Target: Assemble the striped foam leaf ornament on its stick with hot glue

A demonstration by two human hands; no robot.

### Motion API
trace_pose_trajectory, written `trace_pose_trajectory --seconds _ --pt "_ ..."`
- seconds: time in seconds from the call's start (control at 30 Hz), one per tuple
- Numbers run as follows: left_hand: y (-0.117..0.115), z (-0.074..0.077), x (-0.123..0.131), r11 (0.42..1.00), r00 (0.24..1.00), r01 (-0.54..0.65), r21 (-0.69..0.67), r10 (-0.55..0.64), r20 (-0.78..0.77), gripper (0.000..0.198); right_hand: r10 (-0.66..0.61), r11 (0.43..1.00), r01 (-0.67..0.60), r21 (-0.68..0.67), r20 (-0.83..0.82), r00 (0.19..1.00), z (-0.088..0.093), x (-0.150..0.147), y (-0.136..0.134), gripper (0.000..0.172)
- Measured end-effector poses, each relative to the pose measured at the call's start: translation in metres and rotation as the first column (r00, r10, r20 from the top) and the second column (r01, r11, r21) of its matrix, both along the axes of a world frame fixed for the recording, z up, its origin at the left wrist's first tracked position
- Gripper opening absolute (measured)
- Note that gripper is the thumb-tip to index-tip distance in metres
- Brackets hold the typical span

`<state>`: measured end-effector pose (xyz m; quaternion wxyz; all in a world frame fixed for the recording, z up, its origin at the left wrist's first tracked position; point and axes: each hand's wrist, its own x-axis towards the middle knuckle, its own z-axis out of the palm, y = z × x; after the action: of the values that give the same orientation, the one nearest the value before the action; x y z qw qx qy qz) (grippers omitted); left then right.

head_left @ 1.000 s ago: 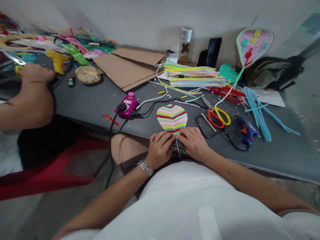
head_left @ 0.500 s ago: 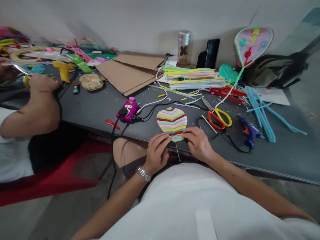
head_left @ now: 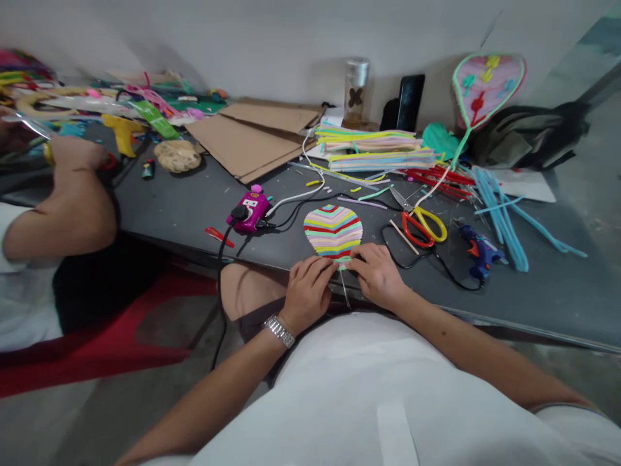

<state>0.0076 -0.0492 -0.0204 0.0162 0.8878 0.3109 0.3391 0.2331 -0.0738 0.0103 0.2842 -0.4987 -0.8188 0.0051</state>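
A round panel of striped pipe cleaners [head_left: 334, 230] lies at the table's front edge, its stripes in red, yellow, pink and green bent into shallow chevrons. My left hand [head_left: 308, 285] pinches its lower left edge, with fingertips close to the middle. On the lower right edge, my right hand [head_left: 379, 275] is closed in a pinch too. Between the hands a thin pale stem [head_left: 345, 289] hangs below the panel. The fingers cover most of the panel's bottom tip. Right of my right hand lie scissors [head_left: 418, 223] with red and yellow handles, and a blue glue gun [head_left: 480, 251].
A purple power socket [head_left: 250, 210] with cables stands at the left. Behind are pipe cleaner bundles [head_left: 378, 158], cardboard [head_left: 262, 142], a bottle [head_left: 356, 94] and a phone [head_left: 410, 103]. Blue pipe cleaners [head_left: 502, 220] lie at right. Another person's arm [head_left: 72, 188] is at far left.
My hands have come closer together along the panel's bottom edge, covering more of its tip. The other person's hand at far left has shifted slightly.
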Motion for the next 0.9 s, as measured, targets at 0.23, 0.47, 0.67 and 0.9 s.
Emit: trace_pose_trajectory --seconds 0.23,0.47,0.67,0.9 --pt "-0.013 0.000 -0.001 0.989 0.997 0.013 0.147 -0.025 0.079 0.038 -0.120 0.992 0.111 -0.052 -0.600 0.791 -0.006 0.013 0.001 0.030" --pt "-0.005 0.039 0.008 0.960 0.976 0.173 0.222 -0.198 0.096 0.018 -0.116 0.989 0.147 -0.008 -0.655 0.746 -0.001 0.011 -0.002 0.028" --pt "0.017 0.100 0.008 0.991 0.936 0.109 0.074 -0.127 0.329 0.015 -0.180 0.982 0.162 -0.096 -0.735 0.654 0.010 0.009 -0.015 0.025" --pt "0.094 0.171 0.025 0.920 0.730 0.093 -0.381 0.197 0.655 0.012 -0.308 0.935 -0.020 -0.354 -0.838 0.451 0.027 0.011 0.013 0.012"
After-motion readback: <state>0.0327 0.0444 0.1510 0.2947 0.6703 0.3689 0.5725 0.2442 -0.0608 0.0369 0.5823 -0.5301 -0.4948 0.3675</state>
